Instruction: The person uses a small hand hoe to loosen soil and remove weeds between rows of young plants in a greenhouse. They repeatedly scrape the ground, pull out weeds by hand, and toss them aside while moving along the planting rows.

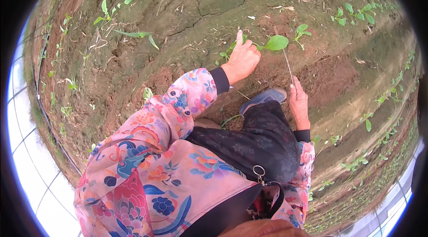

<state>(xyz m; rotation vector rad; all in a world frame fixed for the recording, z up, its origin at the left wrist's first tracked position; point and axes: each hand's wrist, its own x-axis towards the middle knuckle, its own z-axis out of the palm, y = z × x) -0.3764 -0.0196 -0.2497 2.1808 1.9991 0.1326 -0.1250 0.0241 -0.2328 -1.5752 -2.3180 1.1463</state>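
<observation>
While my right hand [299,103] clamps a thin rod [287,62], its long axis runs, in the head view, upward past a smooth oval leaf [277,42] just right of my nearer left hand [243,60], index finger extended, others curled, on what I cannot tell; cracked, straw-flecked soil [218,1] spreads around.

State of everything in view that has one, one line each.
Left hand: index finger extended, others curled; grip unclear
Right hand: closed on the tool
Tool: held, thin shaft pointing away from the body
Seedling: green, broad leaf spread open
Soil: cracked in places, littered with straw bits
Shoe: worn, resting on the ground
Trousers: worn, dark
</observation>
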